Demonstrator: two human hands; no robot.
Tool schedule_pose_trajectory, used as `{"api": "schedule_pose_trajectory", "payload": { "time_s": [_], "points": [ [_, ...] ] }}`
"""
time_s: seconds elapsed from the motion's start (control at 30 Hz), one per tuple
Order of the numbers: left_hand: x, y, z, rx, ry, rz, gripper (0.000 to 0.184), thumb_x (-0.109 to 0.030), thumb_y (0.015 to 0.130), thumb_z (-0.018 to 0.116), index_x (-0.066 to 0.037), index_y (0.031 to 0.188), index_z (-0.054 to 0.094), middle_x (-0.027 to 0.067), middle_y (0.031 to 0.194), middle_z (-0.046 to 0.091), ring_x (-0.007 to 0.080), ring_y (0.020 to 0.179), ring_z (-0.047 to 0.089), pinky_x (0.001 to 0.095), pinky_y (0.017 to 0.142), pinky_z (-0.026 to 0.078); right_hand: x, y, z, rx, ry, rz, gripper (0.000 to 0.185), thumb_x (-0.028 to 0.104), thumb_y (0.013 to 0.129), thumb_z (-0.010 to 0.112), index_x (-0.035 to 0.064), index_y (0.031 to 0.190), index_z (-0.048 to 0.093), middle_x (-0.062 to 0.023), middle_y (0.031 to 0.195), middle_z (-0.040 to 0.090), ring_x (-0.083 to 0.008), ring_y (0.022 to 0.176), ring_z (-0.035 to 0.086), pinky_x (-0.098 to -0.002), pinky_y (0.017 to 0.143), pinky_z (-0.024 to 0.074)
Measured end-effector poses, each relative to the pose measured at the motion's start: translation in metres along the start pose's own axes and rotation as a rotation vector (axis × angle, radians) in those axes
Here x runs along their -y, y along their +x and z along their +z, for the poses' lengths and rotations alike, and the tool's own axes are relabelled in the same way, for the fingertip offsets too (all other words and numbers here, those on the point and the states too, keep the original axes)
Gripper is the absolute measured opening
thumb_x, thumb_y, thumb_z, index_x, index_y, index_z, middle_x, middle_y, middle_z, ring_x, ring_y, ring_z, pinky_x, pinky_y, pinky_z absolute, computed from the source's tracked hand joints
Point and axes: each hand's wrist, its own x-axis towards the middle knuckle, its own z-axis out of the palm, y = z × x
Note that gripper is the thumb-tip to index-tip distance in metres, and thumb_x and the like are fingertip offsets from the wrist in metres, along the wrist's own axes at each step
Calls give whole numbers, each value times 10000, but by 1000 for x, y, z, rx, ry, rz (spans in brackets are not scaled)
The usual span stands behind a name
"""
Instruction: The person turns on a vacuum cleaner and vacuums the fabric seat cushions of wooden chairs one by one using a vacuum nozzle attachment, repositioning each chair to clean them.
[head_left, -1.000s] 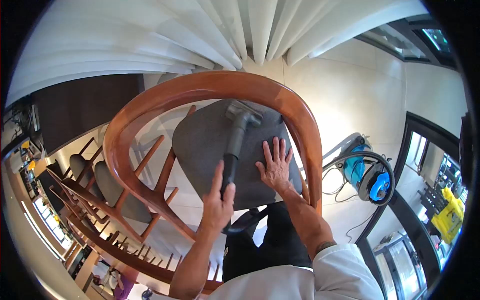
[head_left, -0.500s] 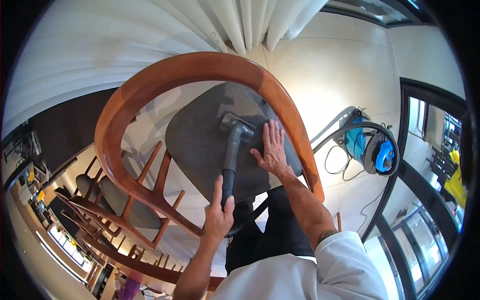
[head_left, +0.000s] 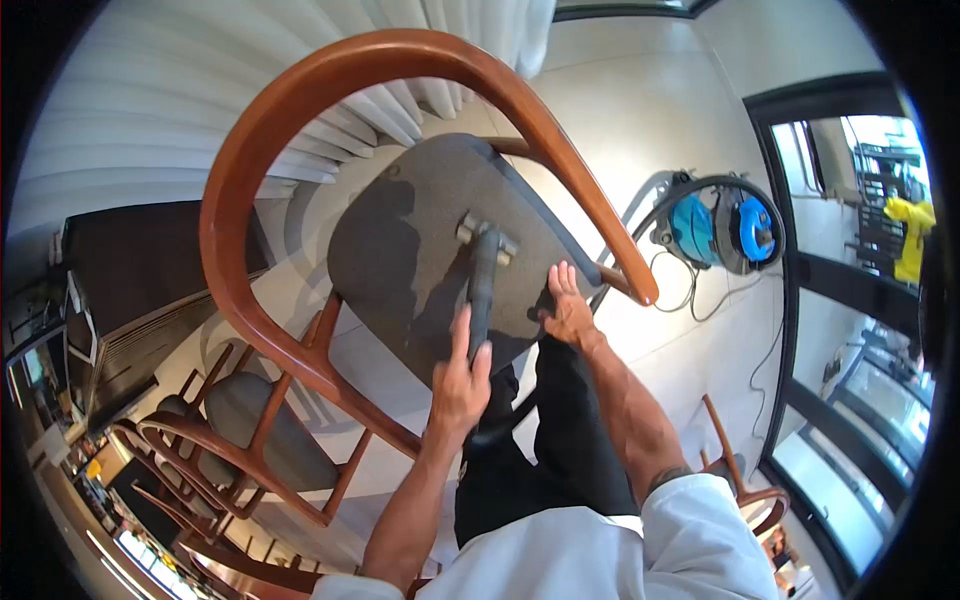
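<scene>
My left hand point(head_left: 460, 385) is wrapped around the dark tube of a vacuum cleaner wand point(head_left: 483, 280). The wand's wide nozzle point(head_left: 487, 240) rests on the grey seat point(head_left: 385, 250) of a wooden chair. Uneven darker patches mark the seat fabric. My right hand point(head_left: 570, 308) lies on the seat's near right edge, fingers stretched out, holding nothing. Curving around the far side of the seat is the chair's brown wooden backrest point(head_left: 225, 215).
A blue and black vacuum cleaner point(head_left: 715, 225) stands on the pale floor at right, its hose and cord trailing. White curtains point(head_left: 150, 130) hang at the far left. More wooden chairs point(head_left: 270, 430) stand at lower left. Black-framed glass doors point(head_left: 835, 270) line the right.
The nozzle has shifted rightward over the seat with my left hand. My right hand has moved toward the near right edge. The view of the chair has also shifted.
</scene>
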Motion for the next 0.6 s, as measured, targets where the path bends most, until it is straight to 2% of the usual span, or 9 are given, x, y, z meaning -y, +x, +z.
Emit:
{"api": "schedule_pose_trajectory", "payload": {
  "time_s": [0.07, 0.17, 0.23, 0.3, 0.37, 0.4, 0.47, 0.5, 0.6],
  "points": [
    [-18, 36, 9, -5, 3, 132, 568, -235, 1021, 525, -84, 1533, 334, 299, 1308, 597, 521, 1061, 607, 555, 866, 523, -4, 3, 1, 47, -72, 8, 1031, 264, 754, 772, -134, 1521, 210, -371, 1584, 213, -522, 1495, 184, -475, 1260, 193],
    [-3, 54, 18, -52, 97, 243, 535, -276, 1042, 513, -131, 1536, 370, 294, 759, 639, 483, 766, 679, 511, 652, 494, -11, 13, 16, 88, -189, 20, 1025, 285, 788, 742, -96, 1549, 171, -362, 1604, 190, -513, 1504, 186, -461, 1261, 205],
    [-1, 27, 9, 3, 39, 73, 535, -272, 1045, 509, -137, 1541, 364, 307, 804, 643, 487, 796, 680, 511, 683, 503, -6, 14, 6, 176, -196, 77, 1035, 283, 792, 732, -86, 1563, 147, -361, 1616, 162, -506, 1514, 166, -447, 1264, 204],
    [30, -33, -1, 11, 8, 91, 564, -254, 1040, 504, -121, 1562, 335, 280, 1014, 665, 410, 845, 712, 433, 740, 519, -11, 14, 2, 181, -148, 48, 1042, 273, 790, 734, -87, 1565, 137, -357, 1620, 152, -501, 1518, 153, -442, 1266, 199],
    [51, -87, -18, 62, -15, -80, 574, -263, 1031, 472, -90, 1563, 345, 213, 1079, 684, 311, 831, 698, 400, 762, 528, -15, 11, -3, 188, -115, 21, 1050, 262, 787, 736, -87, 1567, 127, -354, 1624, 143, -497, 1523, 140, -437, 1268, 194],
    [86, -104, -12, -104, 141, 237, 573, -266, 1029, 463, -93, 1564, 353, 175, 1040, 673, 242, 701, 656, 375, 704, 533, -12, 9, -6, 196, -89, 34, 1052, 246, 781, 740, -81, 1570, 127, -348, 1629, 138, -493, 1524, 138, -436, 1269, 191],
    [67, -106, -18, 30, 59, -85, 576, -248, 1029, 483, -96, 1566, 339, 230, 1012, 670, 326, 785, 665, 395, 697, 535, -8, 8, -1, 192, -50, 61, 1065, 204, 757, 749, -60, 1581, 128, -333, 1638, 128, -486, 1528, 127, -436, 1269, 188],
    [32, -82, -18, 87, 30, -216, 573, -231, 1033, 499, -85, 1561, 333, 308, 1082, 679, 458, 942, 701, 453, 781, 542, -9, 7, 2, 138, -60, 39, 1058, 193, 751, 744, -51, 1584, 139, -327, 1641, 130, -484, 1529, 127, -436, 1270, 186],
    [5, -8, 8, 111, -53, -112, 585, -233, 1028, 510, -104, 1564, 312, 310, 980, 677, 491, 878, 685, 503, 729, 523, -11, 5, 1, 114, 8, 41, 1028, 180, 761, 735, -57, 1578, 157, -327, 1636, 150, -491, 1525, 134, -439, 1267, 192]
  ]
}}
